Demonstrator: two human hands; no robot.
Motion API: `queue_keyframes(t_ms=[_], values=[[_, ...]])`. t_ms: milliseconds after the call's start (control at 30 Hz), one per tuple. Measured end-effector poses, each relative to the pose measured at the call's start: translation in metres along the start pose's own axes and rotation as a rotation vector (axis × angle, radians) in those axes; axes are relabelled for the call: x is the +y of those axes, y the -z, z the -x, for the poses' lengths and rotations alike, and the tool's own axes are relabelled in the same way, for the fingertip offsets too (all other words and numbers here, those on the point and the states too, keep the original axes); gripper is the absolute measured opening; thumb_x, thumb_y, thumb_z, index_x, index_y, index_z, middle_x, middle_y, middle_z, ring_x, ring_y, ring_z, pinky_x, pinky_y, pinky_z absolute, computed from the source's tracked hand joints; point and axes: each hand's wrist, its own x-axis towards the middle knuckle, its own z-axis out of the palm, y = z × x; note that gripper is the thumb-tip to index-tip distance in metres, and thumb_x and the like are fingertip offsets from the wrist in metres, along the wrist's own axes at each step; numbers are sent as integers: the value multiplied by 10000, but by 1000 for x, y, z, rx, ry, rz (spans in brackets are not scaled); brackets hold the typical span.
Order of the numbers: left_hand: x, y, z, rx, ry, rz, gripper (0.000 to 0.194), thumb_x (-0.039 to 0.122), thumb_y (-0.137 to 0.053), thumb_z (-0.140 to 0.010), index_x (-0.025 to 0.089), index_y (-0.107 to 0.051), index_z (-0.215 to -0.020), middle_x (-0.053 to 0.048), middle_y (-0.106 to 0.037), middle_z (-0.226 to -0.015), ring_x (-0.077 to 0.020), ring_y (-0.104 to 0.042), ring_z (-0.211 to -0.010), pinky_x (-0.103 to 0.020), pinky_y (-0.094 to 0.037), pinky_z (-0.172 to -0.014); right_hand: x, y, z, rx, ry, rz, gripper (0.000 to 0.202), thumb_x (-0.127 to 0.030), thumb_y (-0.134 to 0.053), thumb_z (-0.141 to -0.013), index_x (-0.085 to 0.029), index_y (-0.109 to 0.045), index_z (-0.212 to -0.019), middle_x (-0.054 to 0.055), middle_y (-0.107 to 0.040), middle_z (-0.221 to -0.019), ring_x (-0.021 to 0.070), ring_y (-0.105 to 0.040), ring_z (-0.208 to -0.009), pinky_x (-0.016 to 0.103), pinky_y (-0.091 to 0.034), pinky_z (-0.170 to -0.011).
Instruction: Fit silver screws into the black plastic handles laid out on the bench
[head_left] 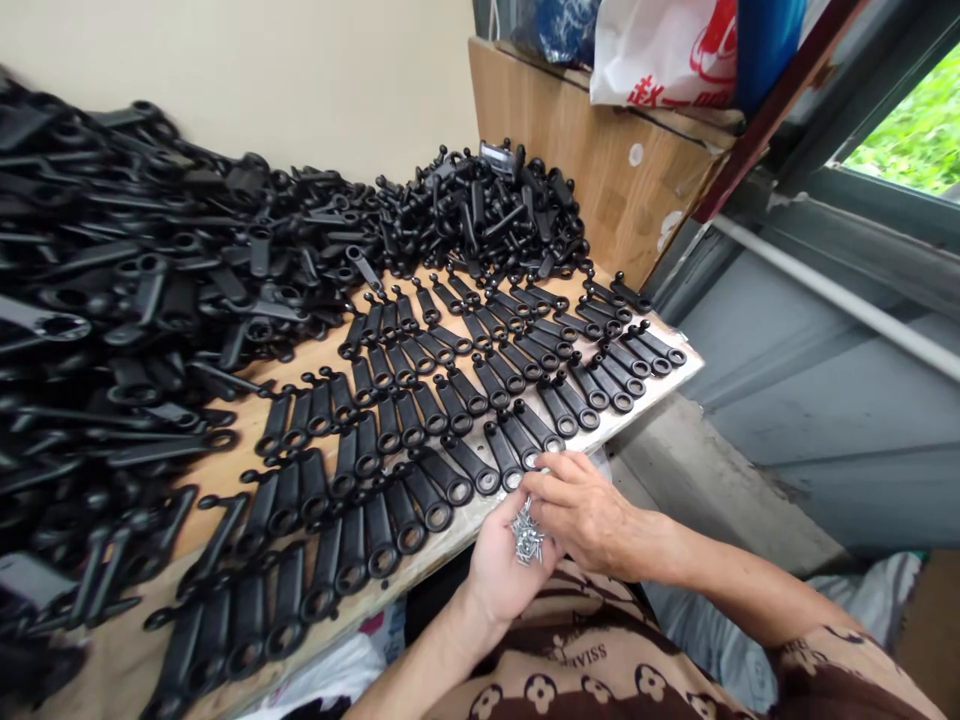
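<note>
– So, how is the left hand (pixel 496 570) set?
– Its grip is half curled, palm up, small silver metal screws (pixel 528 537) being held
– And the right hand (pixel 589 515)?
– Its fingers are bent just beside the screws; whether anything is pinched cannot be told
– Where are the flat black plastic levers with ring ends (pixel 439 474)?
– They are laid in rows on the light-brown wooden tabletop (pixel 221 470), just beyond both hands
</note>
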Motion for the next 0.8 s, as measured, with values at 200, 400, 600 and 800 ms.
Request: queue_keyframes(t_ms=[200,400,600,800], values=[[-1,1,2,-20,-5,26,189,198,-418,-820,124,-592,-828,-9,-668,-736,-76,-604,-684,-189,-447,-668,-4,5,1,3,37,-2,96,-153,-462,-779,-142,-533,-716,81,-523,-1034,246,-371,-1022,411,-329,-827],[-2,1,8,-38,-15,50,192,197,-413,-824,123,-590,-821,-7,-668,-727,-78,-604,-686,-190,-444,-687,-11,2,1,53,48,-32,132,-135,-411,-795,-137,-525,-727,92,-525,-1051,231,-392,-1013,406,-345,-830],[-7,2,13,-73,-19,58,199,187,-410,-820,113,-591,-784,-14,-642,-678,-87,-583,-635,-208,-434,-654,-19,7,-2,151,83,-165,116,-104,-415,-770,-138,-523,-747,82,-519,-1053,215,-415,-998,387,-367,-834],[-10,1,16,-184,-26,66,253,281,-401,-829,110,-587,-831,-42,-632,-757,-136,-579,-748,-320,-411,-801,3,11,-1,259,-67,-436,137,-111,-427,-799,-160,-554,-798,81,-486,-1090,200,-420,-1037,404,-318,-923]])
